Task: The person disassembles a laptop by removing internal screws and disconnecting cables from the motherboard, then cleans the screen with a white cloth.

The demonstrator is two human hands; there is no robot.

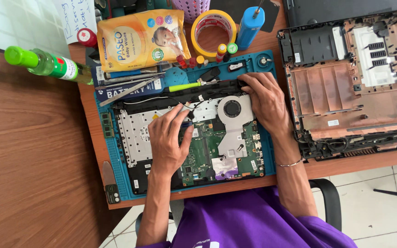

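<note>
Working on: an opened laptop base (161, 138) lying on a blue repair mat (116, 181) on the wooden bench (33, 151), right in front of the person.
Left hand (168, 140): resting on the middle of the laptop base, fingers (176, 115) curled and pinched around a thin dark cable near the upper edge of the silver keyboard backplate (134, 133).
Right hand (265, 103): palm down on the upper right corner of the base, fingers (249, 82) pressed flat against the black hinge strip, holding nothing that can be seen; a thin bracelet (290, 163) sits on the wrist.
Inside the base: green motherboard (210, 149) under and between the hands, round cooling fan (231, 109) just left of the right hand.
Right of the mat: the removed bottom cover (345, 92), copper-toned inside, lying face up.
Behind the mat: yellow tape roll (214, 27), blue cylinder (250, 25), orange pack of wipes (141, 39), green-handled screwdriver (184, 86), a row of small coloured screwdriver caps.
Left: green bottle (47, 64) lying on its side.
</note>
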